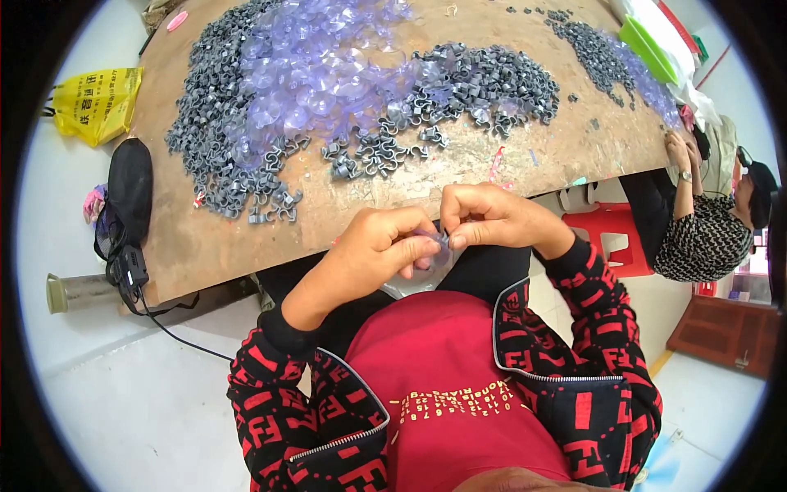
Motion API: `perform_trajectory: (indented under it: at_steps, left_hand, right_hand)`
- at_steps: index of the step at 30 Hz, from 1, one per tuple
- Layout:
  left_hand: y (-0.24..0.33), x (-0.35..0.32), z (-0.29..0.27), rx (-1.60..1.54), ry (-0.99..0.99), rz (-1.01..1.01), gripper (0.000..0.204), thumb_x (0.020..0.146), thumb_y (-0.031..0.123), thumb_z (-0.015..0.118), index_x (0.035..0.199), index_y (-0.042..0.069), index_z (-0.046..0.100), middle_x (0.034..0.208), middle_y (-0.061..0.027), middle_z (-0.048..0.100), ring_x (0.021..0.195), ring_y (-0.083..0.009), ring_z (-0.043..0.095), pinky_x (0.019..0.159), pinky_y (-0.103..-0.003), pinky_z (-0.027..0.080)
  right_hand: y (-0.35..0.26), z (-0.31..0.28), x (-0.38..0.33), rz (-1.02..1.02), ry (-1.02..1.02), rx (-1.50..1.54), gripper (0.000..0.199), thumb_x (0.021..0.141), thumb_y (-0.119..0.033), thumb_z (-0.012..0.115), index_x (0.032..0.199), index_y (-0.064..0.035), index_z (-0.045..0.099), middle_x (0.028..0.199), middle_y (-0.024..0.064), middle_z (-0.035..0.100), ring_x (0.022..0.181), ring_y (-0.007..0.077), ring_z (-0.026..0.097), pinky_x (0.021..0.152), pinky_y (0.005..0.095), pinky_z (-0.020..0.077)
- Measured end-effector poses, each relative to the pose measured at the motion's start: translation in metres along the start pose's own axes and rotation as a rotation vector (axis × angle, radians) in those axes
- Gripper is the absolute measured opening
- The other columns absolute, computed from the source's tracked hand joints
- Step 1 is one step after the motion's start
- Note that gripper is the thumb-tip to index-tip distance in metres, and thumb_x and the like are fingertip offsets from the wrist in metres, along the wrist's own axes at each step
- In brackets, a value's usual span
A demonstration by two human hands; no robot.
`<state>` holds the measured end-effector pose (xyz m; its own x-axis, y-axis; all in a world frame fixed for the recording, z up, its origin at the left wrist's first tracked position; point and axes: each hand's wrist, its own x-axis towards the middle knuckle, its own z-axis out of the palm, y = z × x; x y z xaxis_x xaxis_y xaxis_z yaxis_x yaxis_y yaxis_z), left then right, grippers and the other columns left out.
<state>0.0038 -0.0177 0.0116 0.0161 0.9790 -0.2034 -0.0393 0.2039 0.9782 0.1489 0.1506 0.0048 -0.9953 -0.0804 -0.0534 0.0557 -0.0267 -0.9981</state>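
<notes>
In front of my lap, just off the table's near edge, a clear purplish suction cup (pixel 441 254) is pinched between the thumb and fingers of my left hand (pixel 369 250). My right hand (pixel 500 217) is closed in a pinch right against it, thumb and forefinger meeting at the cup's top. Whatever small piece sits between those right fingertips is mostly hidden. Beyond my hands, a heap of clear purplish suction cups (pixel 307 74) lies on the table, with dark grey plastic clips (pixel 484 82) piled around it.
The brown wooden table (pixel 328 217) spreads ahead. At left are a yellow bag (pixel 98 102) and a black pouch (pixel 129 184) with a cable. At right a person (pixel 709 225) sits by another pile, near a green tray (pixel 648 49) and a red stool (pixel 602 234).
</notes>
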Motion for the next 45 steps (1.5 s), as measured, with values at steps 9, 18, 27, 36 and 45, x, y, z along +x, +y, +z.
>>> perform_trajectory:
  at_steps: [9,18,27,36,45]
  left_hand:
    - [-0.017,0.011,0.004,-0.260,-0.056,0.066,0.016,0.089,0.016,0.053,0.092,0.000,0.055,0.070,-0.0034,0.058,0.056,-0.0056,0.052,0.053,-0.018,0.043]
    - [-0.031,0.027,-0.001,-0.635,0.037,0.158,0.018,0.090,0.020,0.052,0.093,0.002,0.052,0.069,-0.0071,0.057,0.050,-0.0085,0.049,0.048,-0.020,0.041]
    - [-0.035,0.023,0.006,-0.558,0.175,0.247,0.016,0.090,0.018,0.052,0.090,0.003,0.052,0.069,-0.0051,0.056,0.054,-0.0072,0.049,0.051,-0.019,0.041]
    - [-0.027,0.016,0.005,-0.344,0.151,0.241,0.013,0.091,0.015,0.051,0.092,0.002,0.053,0.071,-0.0048,0.057,0.057,-0.0063,0.050,0.052,-0.019,0.042]
    - [-0.023,0.009,0.012,-0.254,-0.060,0.179,0.016,0.091,0.016,0.051,0.094,0.001,0.053,0.073,-0.0044,0.059,0.058,-0.0066,0.053,0.054,-0.019,0.043]
  right_hand:
    - [-0.010,-0.007,0.001,-0.026,-0.057,-0.252,0.023,0.083,-0.021,0.063,0.079,-0.0060,0.047,0.071,-0.0032,0.048,0.061,0.0069,0.042,0.053,0.0220,0.0339]
    - [-0.007,-0.005,0.013,-0.024,0.145,0.223,0.017,0.089,-0.023,0.054,0.086,-0.0084,0.045,0.069,-0.0017,0.050,0.059,0.0044,0.046,0.049,0.0172,0.0342]
    - [0.004,0.005,0.014,-0.070,0.222,0.158,0.018,0.087,-0.021,0.057,0.088,-0.0085,0.043,0.067,-0.0036,0.045,0.057,0.0046,0.044,0.049,0.0174,0.0317]
    - [0.002,0.011,0.006,0.002,0.202,0.232,0.020,0.087,-0.021,0.058,0.086,-0.0085,0.042,0.068,-0.0041,0.044,0.057,0.0039,0.040,0.049,0.0184,0.0296]
    - [0.011,0.018,-0.017,0.008,0.127,0.289,0.020,0.086,-0.020,0.059,0.087,-0.0075,0.043,0.071,-0.0034,0.044,0.060,0.0045,0.041,0.052,0.0191,0.0332]
